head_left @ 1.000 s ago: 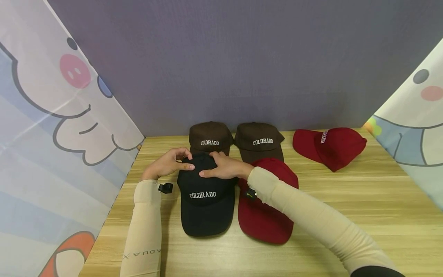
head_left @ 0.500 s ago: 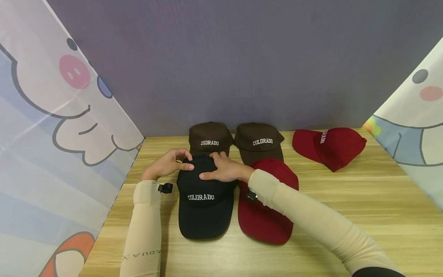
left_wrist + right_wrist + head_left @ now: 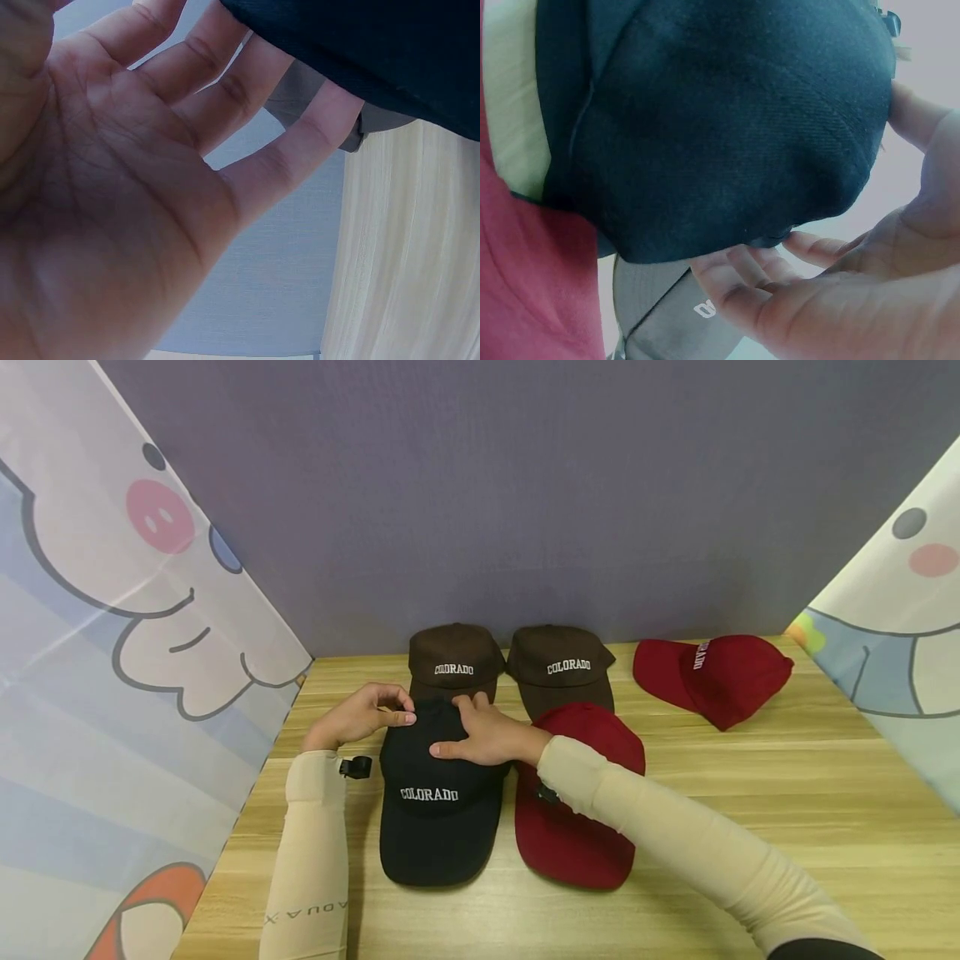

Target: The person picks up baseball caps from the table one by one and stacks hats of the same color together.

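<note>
A black baseball cap lettered COLORADO lies on the table with its brim toward me. At the back left of its crown, my left hand pinches the fabric, thumb on top. In the left wrist view the fingertips go under the cap's edge. My right hand holds the crown's right side, its thumb on top and its fingers at the rear edge. The right wrist view shows those fingers beneath the black fabric. Under my right forearm is a dark red cap, partly hidden by the sleeve.
Two brown COLORADO caps, one on the left and one on the right, stand by the grey back wall. Another red cap lies turned sideways at the back right. Cartoon-printed panels flank the wooden table.
The black cap has slid slightly toward me and to the left. Both hands keep their hold on its crown and have barely moved. The other caps stay in place.
</note>
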